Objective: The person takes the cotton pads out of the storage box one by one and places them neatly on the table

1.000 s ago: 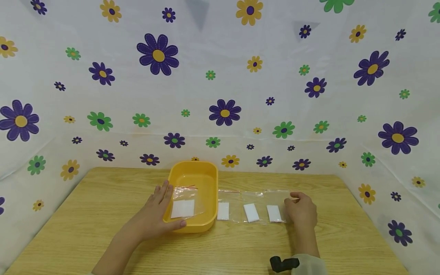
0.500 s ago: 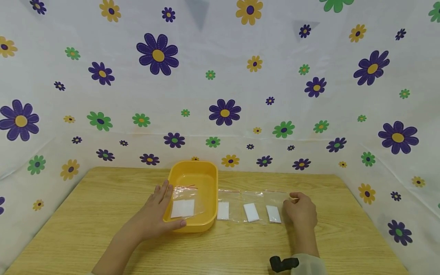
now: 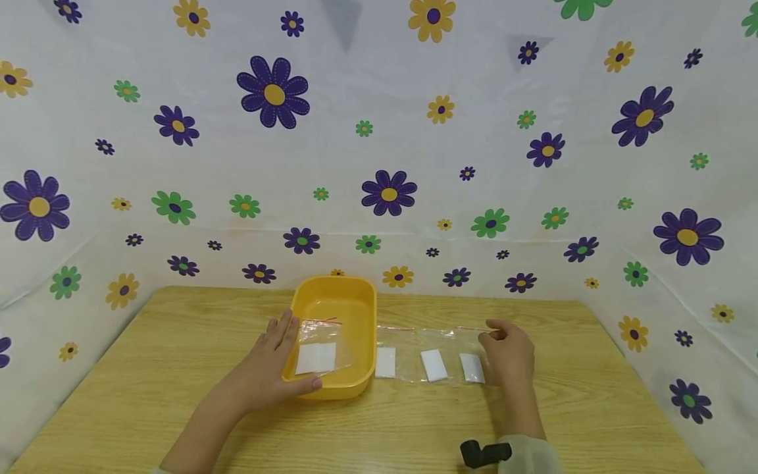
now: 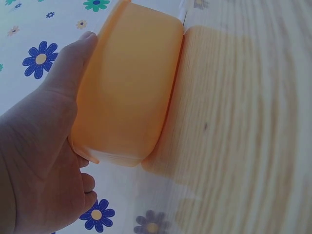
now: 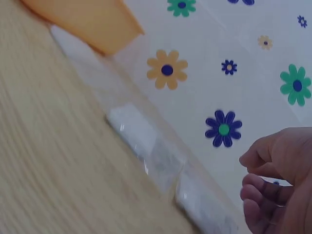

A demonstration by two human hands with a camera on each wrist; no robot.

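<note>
**Yellow tub and a row of clear bags on a wooden table.**

Left to right: the left hand [image 3: 266,365] is clamped round the near-left corner of the tub [image 3: 358,388], whose smooth, rounded walls look like stiff plastic. Inside lies a flat bag [image 3: 345,353]. On the table [image 3: 391,428] follow the first bag [image 3: 405,355], middle bag [image 3: 437,341] and end bag [image 3: 470,342], each with a white slab. The end bag should be light, limp and slippery, best pinched at its red-lined top; the right hand [image 3: 510,349] curls at its right edge, but whether it grips cannot be told.
</note>
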